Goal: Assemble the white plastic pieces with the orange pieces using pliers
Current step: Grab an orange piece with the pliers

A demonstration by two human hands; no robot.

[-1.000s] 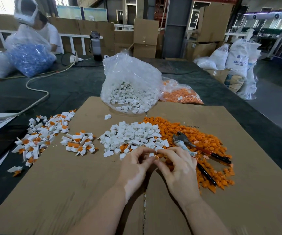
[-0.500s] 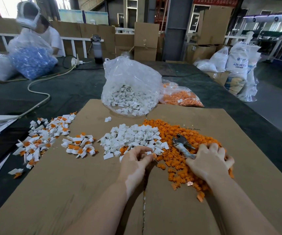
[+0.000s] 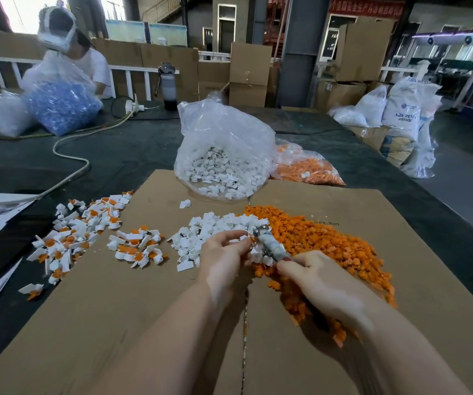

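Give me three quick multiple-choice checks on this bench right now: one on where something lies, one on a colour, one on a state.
1. Where do the finished white-and-orange assemblies lie?
A. Left part of the cardboard
B. Inside the clear bag
C. Right of the orange pile

2. What colour are the loose pieces in the clear bag standing at the far edge of the cardboard?
A. Blue
B. White
C. Orange

3. What is the right hand doing?
A. Resting flat on the cardboard
B. Gripping the pliers
C. Lifting a bag

Key:
1 A: the assembled pieces are scattered left of the loose white pile on the cardboard.
2 B: the clear bag holds white pieces.
3 B: the right hand is curled round the pliers, whose head points at the piece the left hand pinches.
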